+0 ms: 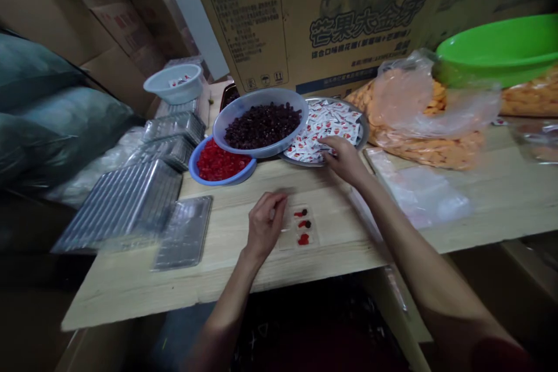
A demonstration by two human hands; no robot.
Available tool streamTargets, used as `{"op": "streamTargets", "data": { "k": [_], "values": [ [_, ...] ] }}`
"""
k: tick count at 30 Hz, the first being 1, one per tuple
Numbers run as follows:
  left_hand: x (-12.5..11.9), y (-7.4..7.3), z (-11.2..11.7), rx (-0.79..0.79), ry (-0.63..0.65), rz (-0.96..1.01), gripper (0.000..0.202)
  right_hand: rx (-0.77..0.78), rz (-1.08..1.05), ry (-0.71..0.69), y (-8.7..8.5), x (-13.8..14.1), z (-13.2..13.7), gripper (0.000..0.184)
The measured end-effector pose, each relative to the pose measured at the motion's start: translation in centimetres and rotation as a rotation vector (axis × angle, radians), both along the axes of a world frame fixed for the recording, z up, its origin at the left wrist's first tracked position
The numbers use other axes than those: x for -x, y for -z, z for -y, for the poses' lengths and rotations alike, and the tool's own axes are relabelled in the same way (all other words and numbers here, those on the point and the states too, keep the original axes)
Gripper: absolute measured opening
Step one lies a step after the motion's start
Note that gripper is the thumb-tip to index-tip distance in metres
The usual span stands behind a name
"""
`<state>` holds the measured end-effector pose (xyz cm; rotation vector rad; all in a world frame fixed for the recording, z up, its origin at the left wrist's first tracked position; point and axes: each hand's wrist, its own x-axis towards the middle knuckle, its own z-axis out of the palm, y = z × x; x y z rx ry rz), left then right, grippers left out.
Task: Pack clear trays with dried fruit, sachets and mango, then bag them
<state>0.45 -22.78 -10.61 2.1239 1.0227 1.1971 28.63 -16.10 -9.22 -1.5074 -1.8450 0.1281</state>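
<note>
A small clear plastic tray (304,226) lies on the wooden table (131,279) near the front edge, with red and dark candy pieces in its compartments. My left hand (264,224) rests on the tray's left edge, fingers curled against it. My right hand (345,158) reaches into a metal plate (364,128) piled with small white-and-red sachets (325,125), fingers closed among them. Behind stand a pale bowl of dark berries (261,123) and a blue bowl of red pieces (220,165).
Stacks of clear plastic trays (126,200) fill the left of the table. A white bowl (174,84) sits at the back left. A bag of orange snacks (422,116) and a green basin (497,49) stand right. Large cardboard boxes (322,11) close the back.
</note>
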Motion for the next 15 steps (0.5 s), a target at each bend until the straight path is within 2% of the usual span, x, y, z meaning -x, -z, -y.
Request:
{"op": "streamTargets", "data": {
  "k": [3,6,10,12,15],
  "values": [
    [-1.1,-0.1,0.6,0.05,0.026,0.027,0.016,0.293,0.235,-0.081,0.5,0.5,-6.7,0.055],
    [-1.3,0.6,1.8,0.111,0.05,0.026,0.016,0.376,0.231,-0.079,1.6,1.5,-9.9,0.051],
    [-0.1,1.8,2.6,0.21,0.023,0.023,0.015,0.348,0.102,-0.074,2.5,0.6,-9.7,0.022],
    [0.5,2.3,2.4,0.246,-0.012,0.025,0.016,0.309,0.014,0.001,2.5,-0.8,-9.0,0.014],
    [0.7,2.7,1.6,0.271,-0.06,0.054,0.017,0.223,-0.398,0.191,2.4,-2.8,-7.9,0.005]
  ]
}}
